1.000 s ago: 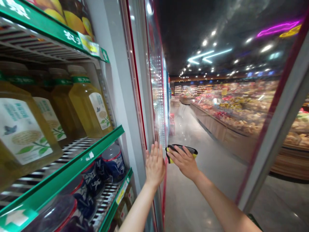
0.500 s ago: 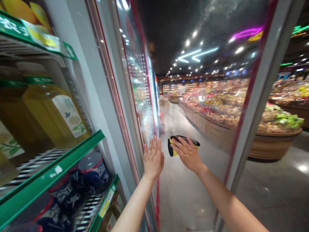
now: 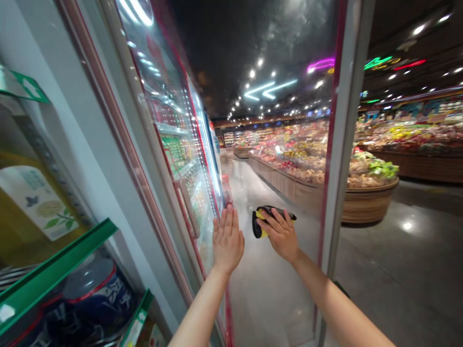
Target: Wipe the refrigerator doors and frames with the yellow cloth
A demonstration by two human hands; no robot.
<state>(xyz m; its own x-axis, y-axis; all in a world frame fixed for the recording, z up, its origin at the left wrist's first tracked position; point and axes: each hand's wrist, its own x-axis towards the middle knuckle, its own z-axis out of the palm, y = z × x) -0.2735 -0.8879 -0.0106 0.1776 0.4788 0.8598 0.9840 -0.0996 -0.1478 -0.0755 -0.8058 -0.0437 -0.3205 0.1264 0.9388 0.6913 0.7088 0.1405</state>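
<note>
Right hand (image 3: pixel 282 237): I see it raised in mid-view, back toward my camera, fingers slightly spread and almost straight over the cloth (image 3: pixel 257 224). The cloth is yellow with black edging and lies beneath the fingers, against the pane (image 3: pixel 275 289) of the swung-out door. The thumb side is hidden — I cannot tell whether the grip closes on the cloth or only presses it flat.

Left hand (image 3: pixel 227 241): I read it as fully extended, palm forward, fingers together and pointing up, thumb close to the side. It shows nothing in its grip. It stands just left of the cloth, with a gap between; I cannot confirm contact with the pane.

Surroundings: the door's frame (image 3: pixel 334 193) runs upright to the right of both hands. At left, the cooler's post (image 3: pixel 108 193) slants beside the shelves. A green rail (image 3: pixel 65 270) edges one shelf; a yellow bottle (image 3: pixel 39 207) with a white label stands above it, and a dark-blue bottle (image 3: pixel 104 294) with a red ring below. Beyond the frame — well apart from the hands — a produce stand (image 3: pixel 369 205) sits on the floor (image 3: pixel 390 260).
</note>
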